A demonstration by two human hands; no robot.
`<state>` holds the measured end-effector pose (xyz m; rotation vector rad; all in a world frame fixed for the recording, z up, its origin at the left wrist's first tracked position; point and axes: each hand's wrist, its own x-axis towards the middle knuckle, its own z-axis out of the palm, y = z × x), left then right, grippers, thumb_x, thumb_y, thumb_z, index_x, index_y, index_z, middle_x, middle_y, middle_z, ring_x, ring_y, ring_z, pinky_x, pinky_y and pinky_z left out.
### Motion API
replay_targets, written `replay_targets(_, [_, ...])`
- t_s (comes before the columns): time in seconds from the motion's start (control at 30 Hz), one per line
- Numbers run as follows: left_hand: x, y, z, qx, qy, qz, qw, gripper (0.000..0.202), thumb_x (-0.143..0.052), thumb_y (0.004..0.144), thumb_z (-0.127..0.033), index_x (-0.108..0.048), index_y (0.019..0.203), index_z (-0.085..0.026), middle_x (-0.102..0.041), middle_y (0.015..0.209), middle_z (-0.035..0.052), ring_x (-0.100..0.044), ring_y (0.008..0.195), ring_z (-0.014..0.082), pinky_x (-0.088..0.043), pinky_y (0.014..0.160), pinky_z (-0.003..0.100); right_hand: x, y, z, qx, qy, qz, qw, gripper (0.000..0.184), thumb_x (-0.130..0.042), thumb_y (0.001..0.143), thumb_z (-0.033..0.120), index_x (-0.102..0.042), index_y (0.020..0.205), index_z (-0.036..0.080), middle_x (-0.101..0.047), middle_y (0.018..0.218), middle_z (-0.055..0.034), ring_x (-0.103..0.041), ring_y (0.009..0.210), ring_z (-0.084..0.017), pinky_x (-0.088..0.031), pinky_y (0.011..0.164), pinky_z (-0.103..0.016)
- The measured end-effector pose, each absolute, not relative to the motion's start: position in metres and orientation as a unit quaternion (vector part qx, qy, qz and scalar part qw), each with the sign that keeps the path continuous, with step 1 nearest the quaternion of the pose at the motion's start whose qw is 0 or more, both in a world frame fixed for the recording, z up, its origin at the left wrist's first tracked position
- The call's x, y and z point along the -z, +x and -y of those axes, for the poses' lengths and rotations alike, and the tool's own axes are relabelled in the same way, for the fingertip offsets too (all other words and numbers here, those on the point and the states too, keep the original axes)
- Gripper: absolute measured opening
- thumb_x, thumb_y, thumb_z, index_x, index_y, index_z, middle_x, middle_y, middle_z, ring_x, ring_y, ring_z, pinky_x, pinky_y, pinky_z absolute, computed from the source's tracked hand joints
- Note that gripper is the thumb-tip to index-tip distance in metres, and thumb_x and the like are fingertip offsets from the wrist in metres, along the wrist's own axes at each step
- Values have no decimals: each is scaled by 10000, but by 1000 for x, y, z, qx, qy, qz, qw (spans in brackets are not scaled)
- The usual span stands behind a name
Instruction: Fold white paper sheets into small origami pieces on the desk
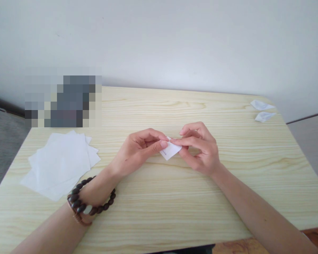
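Note:
A small folded piece of white paper [170, 151] is held between both hands just above the middle of the light wooden table [175, 211]. My left hand [137, 148] pinches its left side with thumb and fingers curled; a dark bead bracelet circles that wrist. My right hand [200, 146] pinches the paper's right edge, fingers closed over it. Most of the paper is hidden behind the fingers.
A loose stack of white paper sheets [60, 164] lies on the table's left side. Two small folded white paper pieces [262, 105] [265, 116] rest at the far right corner. A blurred patch covers the back left. A white wall stands behind the table.

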<state>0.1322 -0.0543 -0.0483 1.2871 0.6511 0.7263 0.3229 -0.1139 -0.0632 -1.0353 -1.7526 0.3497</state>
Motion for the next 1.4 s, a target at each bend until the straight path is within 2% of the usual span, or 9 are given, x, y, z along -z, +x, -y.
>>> replay_targets(0.2, [49, 133, 53, -344, 573, -302, 680, 69, -707, 798, -218, -699, 838, -163, -734, 821, 21, -677, 748, 130, -549, 694, 229, 64, 323, 113, -129, -439, 732, 504, 287, -608, 806, 86, -692, 1037, 235, -521, 1025, -49, -576, 719, -107, -528, 594, -289])
replay_targets(0.4, [51, 132, 52, -346, 571, -296, 683, 33, -685, 819, -196, -693, 838, -171, -739, 838, 10, -685, 773, 123, -546, 697, 210, 61, 322, 114, -94, -465, 713, 517, 163, -644, 798, 108, -687, 910, 219, -544, 962, -27, -557, 645, -76, -525, 567, -258])
replay_targets(0.6, [50, 132, 53, -336, 570, -293, 690, 32, -666, 835, -192, -688, 851, -175, -748, 902, 19, -684, 814, 122, -543, 737, 210, 61, 324, 115, -116, -460, 719, 507, 153, -651, 781, 104, -685, 893, 202, -538, 994, -34, -559, 640, -70, -528, 577, -265])
replay_targets(0.8, [50, 131, 53, -335, 562, -308, 690, 55, -685, 820, -221, -677, 844, -172, -745, 881, 24, -683, 818, 138, -544, 742, 231, 62, 322, 114, -101, -462, 712, 518, 160, -652, 796, 106, -705, 902, 212, -532, 968, -41, -581, 744, -113, -525, 597, -280])
replay_targets(1.0, [48, 133, 53, -335, 556, -329, 686, 99, -706, 799, -247, -663, 831, -164, -747, 902, 42, -683, 821, 152, -539, 745, 246, 63, 323, 113, -108, -453, 719, 516, 193, -648, 796, 100, -704, 937, 220, -527, 996, -47, -572, 746, -115, -528, 614, -300])
replay_targets(1.2, [46, 133, 54, -329, 551, -334, 690, 126, -686, 819, -277, -649, 811, -157, -748, 877, 47, -681, 802, 149, -533, 723, 234, 60, 323, 114, -101, -443, 741, 495, 179, -625, 792, 119, -693, 936, 202, -524, 1022, -73, -565, 918, -182, -540, 691, -339])
replay_targets(1.4, [48, 135, 55, -358, 585, -343, 642, 138, -719, 784, -287, -659, 802, -164, -744, 826, 36, -690, 753, 162, -559, 689, 258, 57, 323, 114, -159, -449, 741, 473, 194, -601, 822, 232, -633, 1011, 208, -520, 1075, -90, -562, 969, -208, -546, 760, -388])
